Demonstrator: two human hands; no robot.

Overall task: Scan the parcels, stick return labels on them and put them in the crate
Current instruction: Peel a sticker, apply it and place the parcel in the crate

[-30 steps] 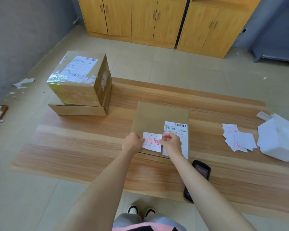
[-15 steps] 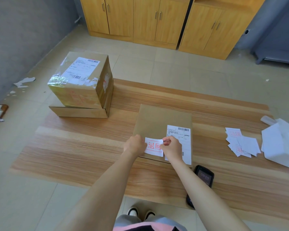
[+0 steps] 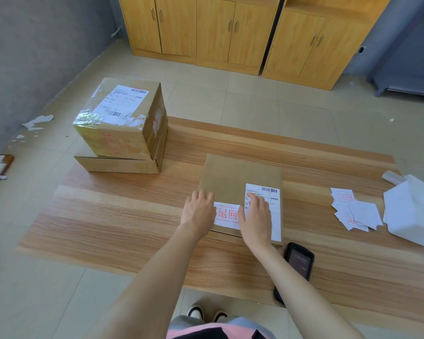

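At the table's [image 3: 132, 216] far left corner you have two boxes [image 3: 123, 128] stacked. Near the front edge lies one flat parcel [image 3: 240, 172]. Your left hand [image 3: 198, 211] and right hand [image 3: 256, 216] press flat, fingers spread, on either side of its red return label [image 3: 227, 215]. One scanner [image 3: 299, 263] sits at the front edge. A small pile of spare labels [image 3: 355, 209] lies near the right edge.

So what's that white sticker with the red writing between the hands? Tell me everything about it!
The return label is a small white paper rectangle with red characters inside a red frame. It lies flat on the near edge of the flat brown parcel, just left of the white shipping label. The left hand and the right hand lie open over its two ends, seemingly pressing it down.
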